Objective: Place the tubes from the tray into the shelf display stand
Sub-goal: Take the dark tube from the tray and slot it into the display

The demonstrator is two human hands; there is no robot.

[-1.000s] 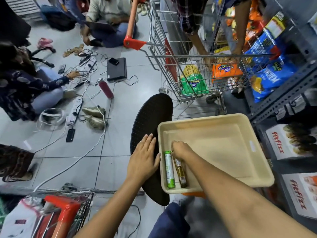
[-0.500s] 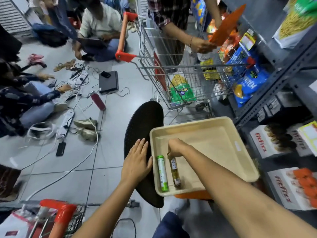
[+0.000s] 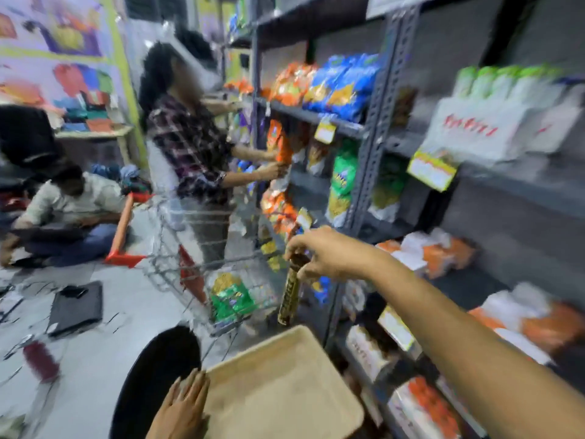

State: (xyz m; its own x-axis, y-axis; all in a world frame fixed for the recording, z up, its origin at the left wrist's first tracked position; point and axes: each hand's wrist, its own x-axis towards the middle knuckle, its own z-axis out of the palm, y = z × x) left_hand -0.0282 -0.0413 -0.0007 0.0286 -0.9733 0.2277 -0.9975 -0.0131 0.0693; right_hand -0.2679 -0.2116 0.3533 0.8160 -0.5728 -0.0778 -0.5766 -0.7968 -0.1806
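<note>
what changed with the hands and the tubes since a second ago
The right hand, which was down in the tray on the dark tube, has lifted it out by its top and holds it up toward the shelves. The left hand stays at the tray's left edge. The green tube is out of view now.

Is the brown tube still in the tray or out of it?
Out. The right hand grips the brown tube by its top, and it hangs upright in the air above the tray, beside the shelf.
</note>
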